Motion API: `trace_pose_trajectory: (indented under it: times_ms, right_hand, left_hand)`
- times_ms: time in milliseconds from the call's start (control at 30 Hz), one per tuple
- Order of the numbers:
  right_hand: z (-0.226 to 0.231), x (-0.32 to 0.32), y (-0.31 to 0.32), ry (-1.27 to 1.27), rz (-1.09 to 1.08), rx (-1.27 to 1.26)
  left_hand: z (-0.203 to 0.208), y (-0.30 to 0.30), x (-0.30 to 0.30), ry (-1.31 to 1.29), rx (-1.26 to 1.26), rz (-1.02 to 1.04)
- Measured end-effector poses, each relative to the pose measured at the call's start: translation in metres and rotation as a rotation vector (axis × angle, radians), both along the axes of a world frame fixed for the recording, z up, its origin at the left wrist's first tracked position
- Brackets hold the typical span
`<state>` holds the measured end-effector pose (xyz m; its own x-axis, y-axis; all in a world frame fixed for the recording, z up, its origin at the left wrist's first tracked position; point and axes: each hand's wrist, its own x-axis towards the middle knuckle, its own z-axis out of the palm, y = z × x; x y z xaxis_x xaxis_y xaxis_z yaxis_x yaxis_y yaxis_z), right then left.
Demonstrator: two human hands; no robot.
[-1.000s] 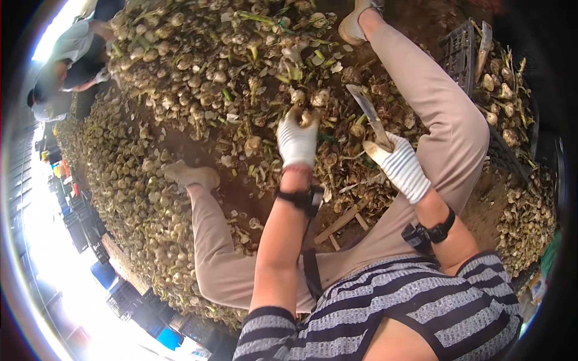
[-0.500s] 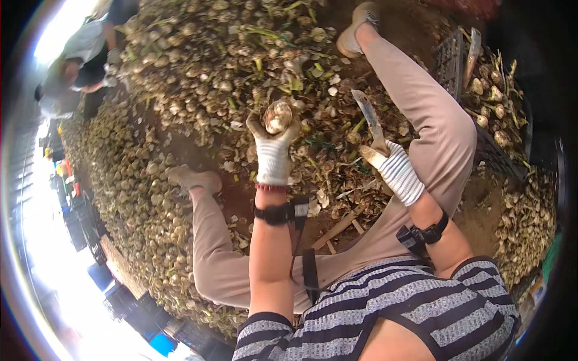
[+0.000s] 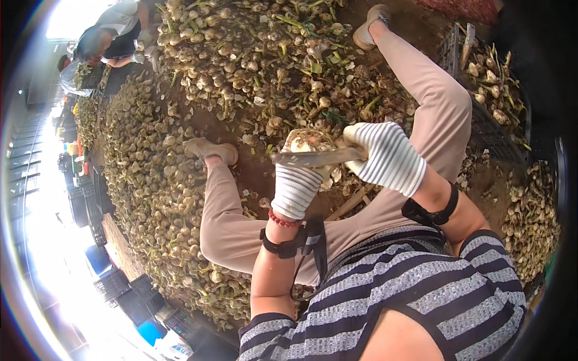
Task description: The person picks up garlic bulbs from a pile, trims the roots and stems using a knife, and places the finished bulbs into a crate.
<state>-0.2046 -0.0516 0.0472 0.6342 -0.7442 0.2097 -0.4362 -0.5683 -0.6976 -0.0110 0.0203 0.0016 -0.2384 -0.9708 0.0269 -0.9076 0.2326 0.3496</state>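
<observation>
Both hands wear white knitted gloves and meet above my spread legs. My left hand (image 3: pixel 296 188) is closed round a garlic bulb (image 3: pixel 310 141), pale with dirt on it. A knife (image 3: pixel 318 158) is gripped in my right hand (image 3: pixel 385 155), its worn blade pointing left across the near side of the bulb. The blade hides part of the left fingers and of the bulb; I cannot tell whether it touches the bulb. Beyond the hands lies a big heap of garlic (image 3: pixel 235 54) with stalks and loose skins.
A black plastic crate (image 3: pixel 497 135) with garlic stands right of my knee. More garlic covers the floor on the left (image 3: pixel 156 198) and far right (image 3: pixel 530 222). A wooden piece (image 3: pixel 350 203) lies between my legs. Another person (image 3: pixel 117 30) bends at the far left.
My left hand has drawn nearer with the bulb. My right hand has swung left and turned the knife from pointing away to lying across the bulb. The other person has shifted.
</observation>
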Motion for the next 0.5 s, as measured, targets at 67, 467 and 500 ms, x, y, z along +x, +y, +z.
trace_pose_trajectory:
  times_ms: [67,467,500]
  right_hand:
    - [0.004,0.001,0.005,0.079,0.006,-0.015]
    - [-0.016,-0.003,-0.002,0.164,0.045,-0.02]
    - [-0.014,-0.004,-0.001,0.159,0.031,-0.003]
  left_hand:
    - [-0.003,0.005,-0.005,0.118,0.012,0.098]
    - [0.015,0.005,-0.018,0.489,0.234,0.193]
    - [0.018,0.006,-0.017,0.485,0.325,0.223]
